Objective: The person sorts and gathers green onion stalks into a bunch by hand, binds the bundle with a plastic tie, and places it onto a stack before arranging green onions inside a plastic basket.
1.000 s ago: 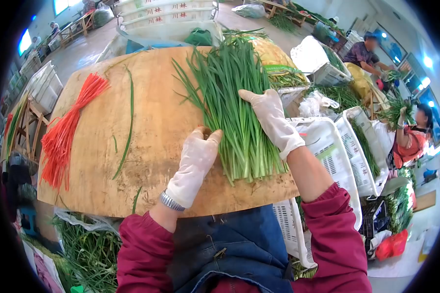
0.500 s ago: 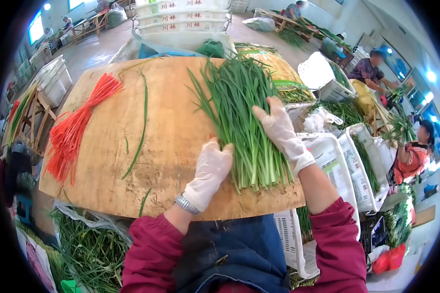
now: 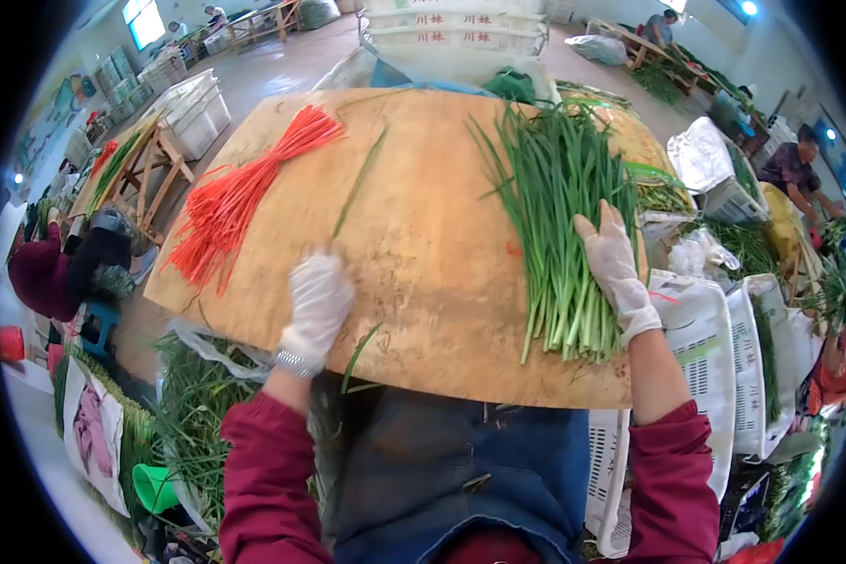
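A thick bunch of garlic chives [image 3: 559, 226] lies on the right part of the wooden board [image 3: 423, 226], its pale stems towards me. My right hand [image 3: 616, 268], in a white glove, rests along the right side of the bunch with its fingers stretched out. My left hand [image 3: 318, 299], also gloved, is over the left-centre of the board, apart from the bunch. Motion smears its fingers, so whether it holds anything is unclear. Just beyond it lies a single long green leaf [image 3: 359, 179]. A bundle of red strips [image 3: 254, 193] lies farther left.
White crates [image 3: 696, 367] stand right of the board, and more stacked crates [image 3: 456, 38] rise behind it. A bag of loose green leaves [image 3: 202, 423] sits below the left edge. Co-workers sit at the right [image 3: 799, 174] and left [image 3: 52, 268].
My left hand has moved left, away from the bunch's stems. My right hand stays against the bunch's right side. The view has turned left, so the board appears farther right.
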`<state>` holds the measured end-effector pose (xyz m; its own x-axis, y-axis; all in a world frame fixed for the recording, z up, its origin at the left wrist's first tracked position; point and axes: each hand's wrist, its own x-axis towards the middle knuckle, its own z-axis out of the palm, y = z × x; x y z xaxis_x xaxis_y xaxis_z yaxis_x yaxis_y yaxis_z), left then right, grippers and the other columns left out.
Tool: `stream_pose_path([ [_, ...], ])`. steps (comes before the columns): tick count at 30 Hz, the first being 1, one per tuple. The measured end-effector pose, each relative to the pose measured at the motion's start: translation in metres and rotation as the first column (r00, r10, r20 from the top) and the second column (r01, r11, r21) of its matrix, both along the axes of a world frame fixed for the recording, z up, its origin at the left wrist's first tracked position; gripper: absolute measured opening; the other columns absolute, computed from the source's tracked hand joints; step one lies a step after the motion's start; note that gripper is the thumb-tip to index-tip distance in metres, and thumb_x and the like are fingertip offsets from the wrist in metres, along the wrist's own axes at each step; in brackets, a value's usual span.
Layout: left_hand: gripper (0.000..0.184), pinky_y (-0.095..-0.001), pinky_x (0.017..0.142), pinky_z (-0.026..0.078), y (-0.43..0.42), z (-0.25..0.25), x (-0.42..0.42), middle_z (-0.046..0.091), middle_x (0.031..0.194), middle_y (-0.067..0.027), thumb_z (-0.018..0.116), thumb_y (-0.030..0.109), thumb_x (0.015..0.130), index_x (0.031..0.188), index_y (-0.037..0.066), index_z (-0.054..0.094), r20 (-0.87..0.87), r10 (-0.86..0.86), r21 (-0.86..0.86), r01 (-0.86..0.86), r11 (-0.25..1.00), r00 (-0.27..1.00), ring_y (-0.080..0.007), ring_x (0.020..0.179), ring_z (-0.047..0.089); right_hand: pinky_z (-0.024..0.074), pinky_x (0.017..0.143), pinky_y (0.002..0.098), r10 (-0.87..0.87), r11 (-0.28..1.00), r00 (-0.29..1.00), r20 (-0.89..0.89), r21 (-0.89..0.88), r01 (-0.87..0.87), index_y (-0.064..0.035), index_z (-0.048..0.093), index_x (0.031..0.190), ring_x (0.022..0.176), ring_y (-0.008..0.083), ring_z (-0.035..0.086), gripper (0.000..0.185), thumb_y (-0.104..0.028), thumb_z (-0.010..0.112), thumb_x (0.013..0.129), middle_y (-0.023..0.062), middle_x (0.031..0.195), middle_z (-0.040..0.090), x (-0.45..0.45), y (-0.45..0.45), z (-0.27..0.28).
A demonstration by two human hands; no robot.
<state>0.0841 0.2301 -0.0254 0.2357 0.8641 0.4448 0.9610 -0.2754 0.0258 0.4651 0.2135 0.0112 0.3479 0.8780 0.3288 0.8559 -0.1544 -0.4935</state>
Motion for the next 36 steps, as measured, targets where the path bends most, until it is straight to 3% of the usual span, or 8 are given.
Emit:
stream_pose_path([
  [6, 0.029, -0.0414, 0.073, 0.045, -0.175, -0.002, -0.13, 0.057, 0.091, -0.0218, 0.059, 0.013, 0.076, 0.099, -0.005, 0.056, -0.092, 0.338, -0.067, -0.344, 0.937, 0.937, -0.0355, 0.084, 0.055, 0.0292, 0.103, 0.0387, 0.042, 0.999, 0.998, -0.04, 0.031, -0.04, 0.0073, 0.037, 0.129, 0.124, 0.0389, 0.036, 0.069, -0.044, 0.054, 0.086, 0.0294, 0.132, 0.038, 0.009, 0.004, -0.002],
  [9, 0.03, -0.0393, 0.077, 0.045, -0.258, -0.007, -0.178, 0.058, 0.092, -0.0224, 0.059, 0.013, 0.079, 0.101, -0.008, 0.056, -0.377, 0.633, -0.457, -0.73, 0.508, 0.677, -0.036, 0.089, 0.055, 0.0284, 0.104, 0.0378, 0.026, 1.0, 0.999, -0.042, 0.005, -0.025, 0.0064, 0.037, 0.13, 0.125, 0.0382, 0.035, 0.069, -0.044, 0.053, 0.086, 0.0289, 0.133, 0.037, -0.003, -0.003, 0.012],
  [14, 0.025, -0.0388, 0.071, 0.047, -0.241, 0.015, -0.107, 0.06, 0.089, -0.0172, 0.063, 0.01, 0.079, 0.1, -0.002, 0.058, 0.239, 0.317, -0.037, -0.317, 0.948, 0.918, -0.0322, 0.08, 0.058, 0.0296, 0.102, 0.037, 0.041, 0.997, 0.998, 0.055, 0.061, -0.045, 0.0066, 0.046, 0.123, 0.121, 0.0352, 0.04, 0.061, -0.041, 0.054, 0.086, 0.0266, 0.128, 0.044, 0.013, 0.007, 0.011],
  [21, 0.018, -0.0345, 0.06, 0.048, -0.163, -0.004, -0.006, 0.063, 0.074, -0.0174, 0.059, 0.016, 0.084, 0.09, 0.0, 0.063, 0.806, 0.295, -0.348, 0.009, 0.937, 0.513, -0.0282, 0.064, 0.062, 0.0394, 0.09, 0.0306, 0.204, 0.951, 0.947, -0.247, 0.28, -0.132, 0.0051, 0.047, 0.123, 0.1, 0.0235, 0.055, 0.043, -0.024, 0.051, 0.091, 0.0153, 0.114, 0.057, -0.004, -0.04, 0.066],
  [25, 0.008, -0.0318, 0.052, 0.047, -0.191, -0.027, -0.069, 0.057, 0.063, -0.0111, 0.059, 0.008, 0.083, 0.075, 0.006, 0.061, 0.71, 0.115, 0.046, -0.208, 0.977, 0.695, -0.0243, 0.055, 0.058, 0.0336, 0.098, 0.0295, 0.204, 0.916, 0.915, -0.348, 0.398, -0.053, 0.0039, 0.047, 0.124, 0.113, 0.0194, 0.048, 0.04, -0.02, 0.05, 0.091, 0.0147, 0.123, 0.051, -0.043, -0.095, 0.078],
  [29, 0.009, -0.0388, 0.074, 0.047, -0.234, -0.041, -0.196, 0.061, 0.078, -0.0142, 0.06, 0.011, 0.079, 0.082, 0.002, 0.063, 0.288, 0.573, 0.069, -0.614, 0.787, 0.767, -0.0273, 0.077, 0.059, 0.0361, 0.096, 0.031, 0.177, 0.94, 0.903, -0.391, 0.34, -0.037, 0.0039, 0.048, 0.123, 0.11, 0.0207, 0.05, 0.036, -0.016, 0.045, 0.093, 0.0145, 0.121, 0.051, -0.119, -0.155, 0.093],
  [34, 0.073, -0.0403, 0.092, 0.04, -0.296, -0.099, -0.334, 0.056, 0.111, -0.0276, 0.061, 0.053, 0.075, 0.112, -0.009, 0.053, 0.217, 0.976, -0.478, -0.875, 0.076, -0.034, -0.0365, 0.103, 0.055, 0.0432, 0.087, 0.0303, 0.457, 0.859, 0.832, -0.315, 0.4, -0.321, 0.002, 0.056, 0.113, 0.103, 0.0238, 0.056, 0.027, -0.006, 0.049, 0.087, 0.0152, 0.113, 0.058, -0.145, -0.197, 0.06],
  [36, 0.077, -0.0393, 0.094, 0.039, -0.3, -0.123, -0.347, 0.051, 0.12, -0.0273, 0.065, 0.049, 0.073, 0.12, -0.01, 0.046, 0.619, 0.777, -0.617, -0.684, 0.39, -0.116, -0.0361, 0.11, 0.052, 0.0423, 0.088, 0.0318, 0.522, 0.848, 0.783, -0.34, 0.31, -0.431, 0.0031, 0.056, 0.111, 0.101, 0.0225, 0.054, 0.027, -0.011, 0.05, 0.089, 0.0148, 0.112, 0.057, -0.168, -0.209, 0.06],
])
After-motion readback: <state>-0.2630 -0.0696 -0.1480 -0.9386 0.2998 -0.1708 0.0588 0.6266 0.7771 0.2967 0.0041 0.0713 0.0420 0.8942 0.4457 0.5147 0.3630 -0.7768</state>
